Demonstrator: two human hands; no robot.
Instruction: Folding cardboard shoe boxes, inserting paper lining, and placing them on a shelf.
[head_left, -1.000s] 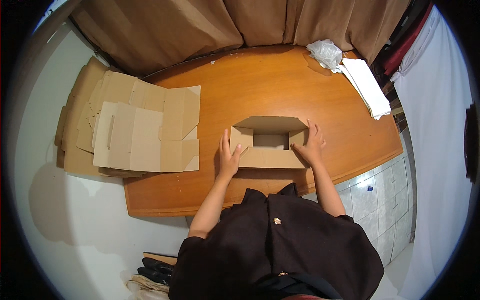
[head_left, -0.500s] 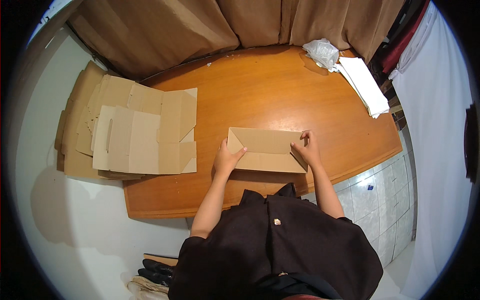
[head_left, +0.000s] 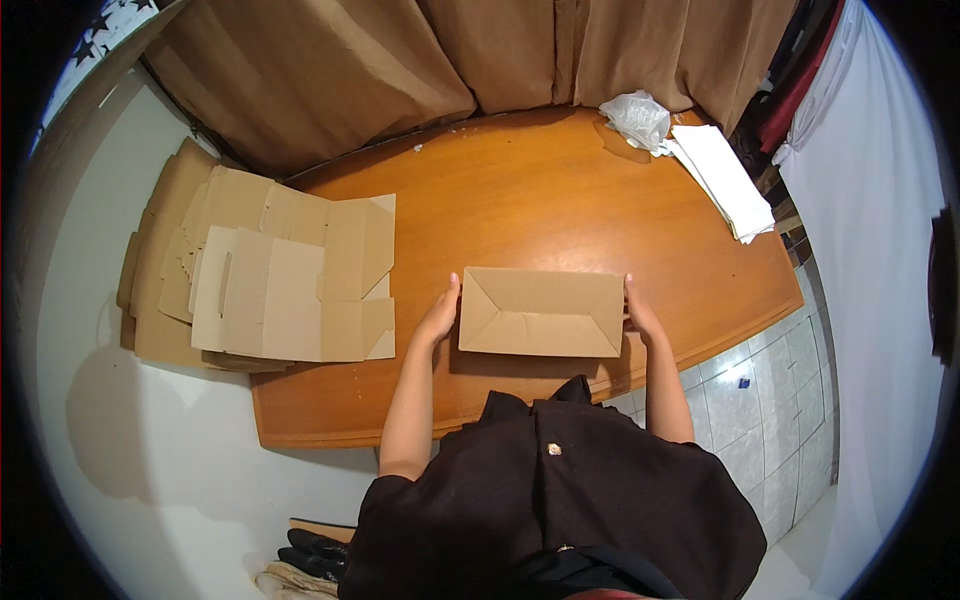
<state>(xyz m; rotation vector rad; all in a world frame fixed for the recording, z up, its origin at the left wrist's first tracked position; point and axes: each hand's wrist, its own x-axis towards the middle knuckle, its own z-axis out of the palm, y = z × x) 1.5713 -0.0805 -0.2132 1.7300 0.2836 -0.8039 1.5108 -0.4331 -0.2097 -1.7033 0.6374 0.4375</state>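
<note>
A brown cardboard box (head_left: 540, 312) stands on the table in front of me, its folded flaps meeting in seams on the upper face. At its left end is my left hand (head_left: 440, 312), fingers stretched out along the side; whether it touches the cardboard I cannot tell. My right hand (head_left: 641, 312) lies along the right end, thumb upright at the corner and fingers apart, close against the side. Both hands' lower fingers are partly hidden. To the left lies a stack of flat, creased cardboard blanks (head_left: 290, 285).
The wooden table (head_left: 480, 200) has a curved right edge above a tiled floor (head_left: 750, 410). White papers (head_left: 722, 180) and a crumpled clear plastic bag (head_left: 637, 120) lie at the far right. Brown curtains (head_left: 520, 50) hang behind, and a white cloth (head_left: 870, 250) hangs on the right.
Both hands have shifted from gripping the box's rim, thumbs over its top, to its outer ends. The inward-sloping flaps now form a seamed, level-looking face. The view has shifted slightly.
</note>
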